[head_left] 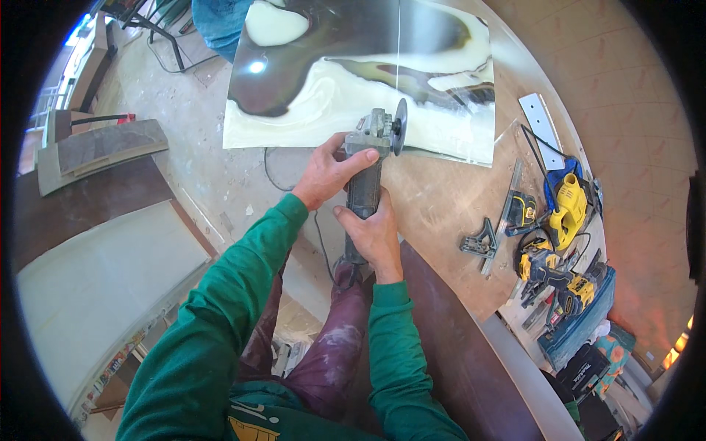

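Note:
An angle grinder [362, 195] with a dark body, grey head and upright disc is held at the near edge of a glossy slab [309, 95] patterned in brown and cream. My left hand [329, 170] is closed round its head end, thumb across the top. Lower down, my right hand [375, 237] wraps round the body. The disc [399, 127] appears over the slab; I cannot tell whether it touches it. A cord hangs below the tool.
At right on the wooden worktop [441, 198] lie a combination square [478, 239], a yellow corded tool [566, 209], yellow-black power tools [577, 290] and a white plate [540, 128]. Boards [95, 147] and a white panel [103, 287] are at left, a blue cover [213, 26] behind.

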`<state>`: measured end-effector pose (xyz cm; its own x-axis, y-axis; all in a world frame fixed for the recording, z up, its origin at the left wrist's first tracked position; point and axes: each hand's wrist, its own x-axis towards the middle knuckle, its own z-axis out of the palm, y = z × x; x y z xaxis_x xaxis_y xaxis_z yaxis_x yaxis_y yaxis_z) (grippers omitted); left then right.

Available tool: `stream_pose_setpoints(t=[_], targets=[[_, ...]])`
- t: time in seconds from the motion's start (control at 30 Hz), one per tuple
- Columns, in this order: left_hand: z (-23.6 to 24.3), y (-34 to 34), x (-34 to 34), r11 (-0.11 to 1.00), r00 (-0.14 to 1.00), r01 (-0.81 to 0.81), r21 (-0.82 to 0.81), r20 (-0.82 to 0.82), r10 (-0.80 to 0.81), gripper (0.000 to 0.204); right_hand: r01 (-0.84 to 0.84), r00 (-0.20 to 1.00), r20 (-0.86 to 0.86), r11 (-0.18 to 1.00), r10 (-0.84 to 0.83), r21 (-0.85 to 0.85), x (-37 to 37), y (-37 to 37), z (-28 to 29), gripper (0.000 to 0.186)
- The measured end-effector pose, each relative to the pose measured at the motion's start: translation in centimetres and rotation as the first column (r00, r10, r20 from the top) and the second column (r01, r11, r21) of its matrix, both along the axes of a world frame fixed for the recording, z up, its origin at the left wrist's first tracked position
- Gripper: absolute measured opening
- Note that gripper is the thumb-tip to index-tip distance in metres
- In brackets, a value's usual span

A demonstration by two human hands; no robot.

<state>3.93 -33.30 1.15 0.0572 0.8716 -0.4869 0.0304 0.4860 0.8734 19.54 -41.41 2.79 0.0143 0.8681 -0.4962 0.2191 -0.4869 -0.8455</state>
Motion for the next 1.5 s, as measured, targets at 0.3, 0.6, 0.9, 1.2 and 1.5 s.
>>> stream_pose_setpoints(t=[0.3, 0.6, 0.9, 1.2, 1.5], targets=[[0.2, -0.4, -0.1, 0.999, 1.000, 0.010, -0.050, 0.024, -0.008, 0.078, 0.005, 1.000, 0.003, 1.000, -0.005, 0.023, -0.1, -0.6, 0.0, 0.071], [0.6, -0.7, 0.1, 0.998, 1.000, 0.011, -0.056, 0.025, -0.010, 0.077, 0.003, 1.000, -0.007, 1.000, -0.003, -0.009, 0.1, -0.8, 0.2, 0.081], [0.7, -1.0, 0.2, 0.999, 0.999, 0.003, -0.048, 0.037, -0.002, 0.079, -0.005, 1.000, 0.009, 1.000, 0.005, 0.023, 0.0, -1.2, -0.1, 0.072], [1.1, -1.3, 0.3, 0.998, 0.999, -0.004, -0.064, 0.045, 0.007, 0.087, 0.019, 0.999, -0.033, 0.999, -0.018, 0.051, 0.1, -1.5, -0.2, 0.078], [1.0, -1.5, 0.2, 0.998, 0.998, 0.004, -0.061, 0.055, -0.001, 0.087, 0.011, 1.000, -0.020, 0.999, -0.011, 0.036, 0.2, -1.8, -0.1, 0.081]])
